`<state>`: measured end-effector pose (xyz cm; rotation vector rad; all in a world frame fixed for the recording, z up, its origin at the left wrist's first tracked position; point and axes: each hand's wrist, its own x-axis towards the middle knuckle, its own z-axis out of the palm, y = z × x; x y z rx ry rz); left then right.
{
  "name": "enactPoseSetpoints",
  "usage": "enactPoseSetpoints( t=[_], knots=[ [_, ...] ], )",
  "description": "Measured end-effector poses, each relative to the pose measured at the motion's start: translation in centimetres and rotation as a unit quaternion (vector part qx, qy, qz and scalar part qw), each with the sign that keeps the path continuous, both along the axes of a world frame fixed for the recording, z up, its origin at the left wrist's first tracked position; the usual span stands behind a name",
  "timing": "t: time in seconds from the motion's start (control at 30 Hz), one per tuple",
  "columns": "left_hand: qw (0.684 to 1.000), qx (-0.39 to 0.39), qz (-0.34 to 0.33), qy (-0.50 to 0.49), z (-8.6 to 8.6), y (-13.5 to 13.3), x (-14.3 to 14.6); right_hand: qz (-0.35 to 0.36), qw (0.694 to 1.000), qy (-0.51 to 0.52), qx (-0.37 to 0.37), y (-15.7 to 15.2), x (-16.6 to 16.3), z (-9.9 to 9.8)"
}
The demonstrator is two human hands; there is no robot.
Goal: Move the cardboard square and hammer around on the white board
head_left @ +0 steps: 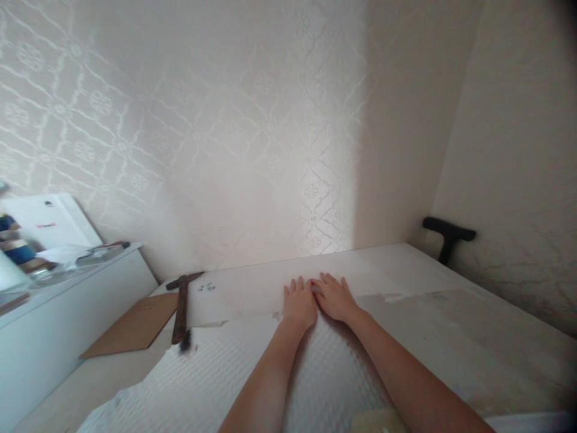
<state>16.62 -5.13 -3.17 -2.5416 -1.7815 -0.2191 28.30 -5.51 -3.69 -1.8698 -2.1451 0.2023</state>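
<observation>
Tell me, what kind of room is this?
Probably a room at home under repair: patterned wallpaper on the walls, a hammer lying on a white board, and both hands pressing a textured sheet flat.

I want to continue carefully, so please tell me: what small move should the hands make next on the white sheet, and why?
Probably slide both palms apart along the sheet's far edge. The left hand and right hand lie flat and touching at the middle of the textured white sheet on the white board, so only that spot is pressed. The hammer lies untouched to the left.
</observation>
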Motion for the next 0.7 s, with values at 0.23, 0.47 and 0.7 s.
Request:
enactPoseSetpoints(
  t=[0.23,0.47,0.7],
  knots=[
    [1.0,-0.002,-0.003,0.003,0.04,-0.04,-0.06,-0.001,1.0,-0.009,-0.009,0.06,-0.01,-0.03],
    [1.0,-0.011,0.001,0.004,0.29,-0.13,0.05,-0.001,1.0,-0.007,-0.009,-0.08,-0.04,0.17],
    [1.0,-0.009,0.002,0.004,0.23,-0.08,0.0,-0.001,1.0,-0.006,-0.01,-0.13,-0.07,0.21]
  ],
)
